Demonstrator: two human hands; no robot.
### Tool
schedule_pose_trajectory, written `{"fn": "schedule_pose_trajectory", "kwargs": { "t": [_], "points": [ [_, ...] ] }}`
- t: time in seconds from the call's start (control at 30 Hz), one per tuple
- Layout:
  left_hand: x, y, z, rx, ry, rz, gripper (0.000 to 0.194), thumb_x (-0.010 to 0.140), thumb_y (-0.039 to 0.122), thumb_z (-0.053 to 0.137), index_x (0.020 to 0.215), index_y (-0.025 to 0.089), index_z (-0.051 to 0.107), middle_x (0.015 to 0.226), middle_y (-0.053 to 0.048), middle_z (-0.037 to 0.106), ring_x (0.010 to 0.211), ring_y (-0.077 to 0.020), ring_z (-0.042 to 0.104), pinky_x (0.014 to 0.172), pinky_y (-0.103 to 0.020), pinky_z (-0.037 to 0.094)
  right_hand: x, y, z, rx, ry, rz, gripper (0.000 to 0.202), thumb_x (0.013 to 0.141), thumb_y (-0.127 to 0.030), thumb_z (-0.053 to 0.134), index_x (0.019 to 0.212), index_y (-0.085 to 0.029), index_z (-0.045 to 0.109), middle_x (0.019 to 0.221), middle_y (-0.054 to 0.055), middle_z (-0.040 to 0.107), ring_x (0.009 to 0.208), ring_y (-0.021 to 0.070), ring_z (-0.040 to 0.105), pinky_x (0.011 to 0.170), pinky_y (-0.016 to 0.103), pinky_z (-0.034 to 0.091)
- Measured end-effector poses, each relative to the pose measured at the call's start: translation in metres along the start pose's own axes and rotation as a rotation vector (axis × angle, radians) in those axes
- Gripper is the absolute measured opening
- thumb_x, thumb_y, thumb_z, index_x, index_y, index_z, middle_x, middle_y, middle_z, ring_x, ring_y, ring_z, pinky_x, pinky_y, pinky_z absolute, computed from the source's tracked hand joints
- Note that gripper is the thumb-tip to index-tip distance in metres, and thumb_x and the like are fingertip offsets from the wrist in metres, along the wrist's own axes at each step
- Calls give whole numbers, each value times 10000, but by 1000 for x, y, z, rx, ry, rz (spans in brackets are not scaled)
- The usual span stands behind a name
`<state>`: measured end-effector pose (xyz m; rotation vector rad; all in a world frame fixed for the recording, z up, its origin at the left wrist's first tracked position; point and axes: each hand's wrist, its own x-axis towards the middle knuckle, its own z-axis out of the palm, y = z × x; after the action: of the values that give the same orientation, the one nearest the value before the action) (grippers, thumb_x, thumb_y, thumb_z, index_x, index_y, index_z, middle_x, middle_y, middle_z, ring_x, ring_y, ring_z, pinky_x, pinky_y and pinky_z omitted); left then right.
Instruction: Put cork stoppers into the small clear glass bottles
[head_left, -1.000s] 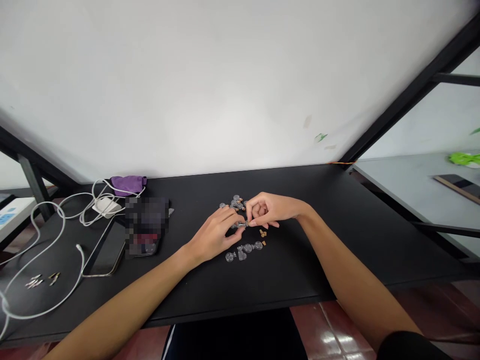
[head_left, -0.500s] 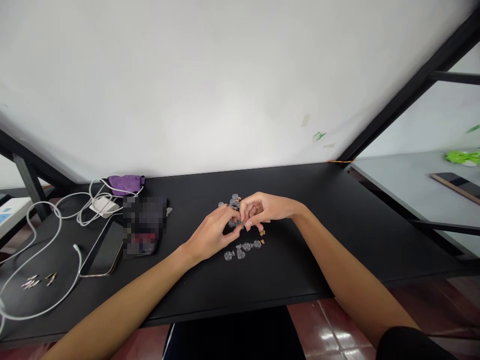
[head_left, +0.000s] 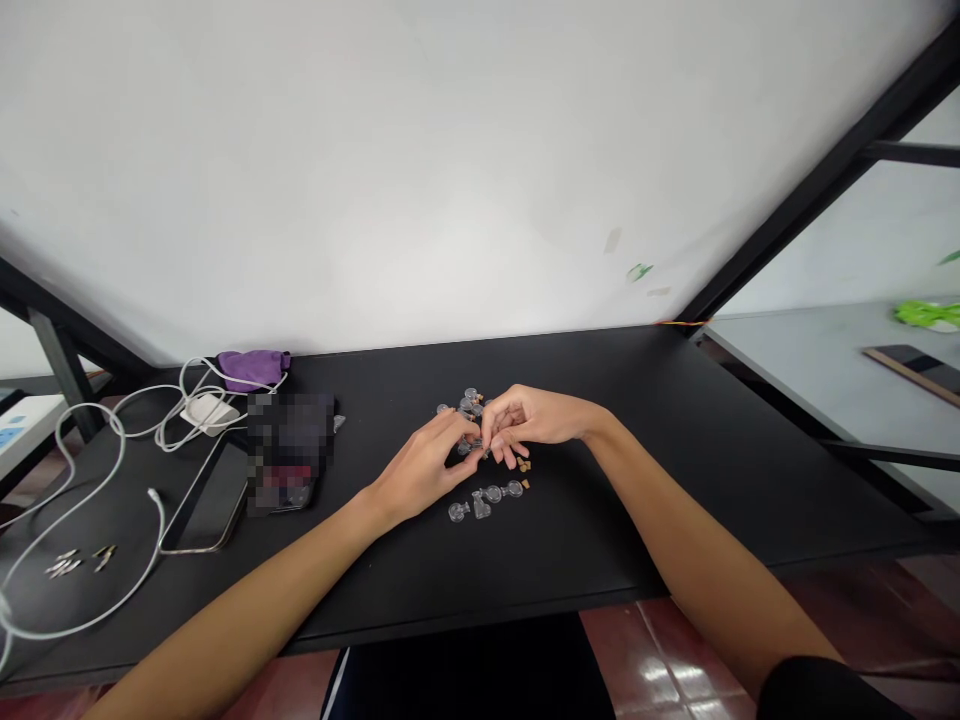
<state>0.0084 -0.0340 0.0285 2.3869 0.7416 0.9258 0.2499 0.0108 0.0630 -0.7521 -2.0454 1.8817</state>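
I count four clear glass vials [head_left: 486, 497] lying in a row near me, a farther vial cluster [head_left: 465, 404] too tangled to number, about three corks [head_left: 524, 466], one phone [head_left: 206, 497], and one purple pouch [head_left: 253, 366].

Clear glossy glass vials [head_left: 486, 497] on matt black table [head_left: 637, 440].
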Motion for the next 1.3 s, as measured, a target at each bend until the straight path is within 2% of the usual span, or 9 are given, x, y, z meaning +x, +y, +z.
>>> {"fn": "schedule_pose_trajectory", "kwargs": {
  "t": [0.1, 0.23, 0.43, 0.57, 0.63, 0.77, 0.9, 1.1, 1.3],
  "points": [
    [1, 0, 1, 9, -3, 19, 16, 1020, 214, 593, 1010, 214, 581, 904, -7, 608, 857, -167, 558, 886, -329, 481, 0, -1, 1, 1, -6, 6, 335, 896, -447, 788, 968, -126, 729, 796, 65, 771, 680, 168, 754, 555, 237, 561],
    [2, -1, -2, 14, 3, -16, 36, 986, 184, 599, 988, 212, 577, 899, -6, 590, 839, -165, 558, 829, -308, 482, -1, -4, 0, -13, 5, 15, 352, 900, -459, 780, 1019, -132, 727, 888, 85, 789, 669, 156, 750, 521, 214, 538],
    [2, -8, -21, 158, -205, 62, 83, 975, 141, 557, 999, 213, 591, 963, -26, 637, 901, -187, 589, 883, -337, 474, -1, -4, -5, -48, 177, 24, 428, 956, -548, 685, 1080, -138, 695, 757, 52, 770, 499, 114, 673, 460, 201, 502],
    [2, -13, -31, 265, -298, 93, 88, 971, 146, 563, 1007, 212, 608, 949, -27, 635, 909, -196, 598, 874, -331, 473, -4, -6, -8, -53, 204, 36, 425, 954, -558, 680, 1053, -145, 685, 731, 41, 763, 460, 101, 640, 443, 203, 477],
    [2, -15, -34, 311, -317, 103, 67, 963, 168, 588, 1009, 211, 612, 948, -28, 634, 904, -202, 605, 875, -338, 475, -8, -8, -10, -69, 173, 73, 421, 960, -563, 665, 997, -143, 680, 683, 26, 744, 416, 85, 598, 417, 198, 437],
    [3, -11, -36, 345, -294, 116, 63, 970, 206, 595, 1027, 205, 623, 945, -35, 634, 902, -206, 612, 876, -345, 476, -19, -11, -17, -151, 8, 212, 399, 921, -546, 715, 936, -150, 666, 611, -11, 702, 378, 68, 541, 389, 186, 363],
    [3, 5, -30, 288, -295, 141, 76, 995, 279, 597, 990, 205, 613, 866, -21, 628, 833, -196, 613, 826, -333, 472, -27, -11, -24, -236, -68, 283, 378, 837, -483, 818, 960, -155, 676, 588, -43, 678, 372, 57, 512, 422, 189, 363],
    [-6, 22, -8, 284, -373, 226, 344, 986, 541, 631, 983, 199, 596, 878, -36, 653, 827, -218, 642, 807, -344, 488, -26, -6, -25, -284, -91, 355, 441, 759, -489, 873, 987, -158, 691, 594, -53, 673, 403, 79, 563, 486, 209, 413],
    [-7, 17, 3, 313, -366, 266, 275, 1040, 468, 583, 975, 201, 589, 892, -44, 660, 848, -224, 663, 809, -349, 499, -20, -1, -23, -305, -118, 380, 436, 756, -503, 865, 972, -166, 693, 585, -57, 670, 419, 94, 590, 513, 222, 424]
  ]
}}
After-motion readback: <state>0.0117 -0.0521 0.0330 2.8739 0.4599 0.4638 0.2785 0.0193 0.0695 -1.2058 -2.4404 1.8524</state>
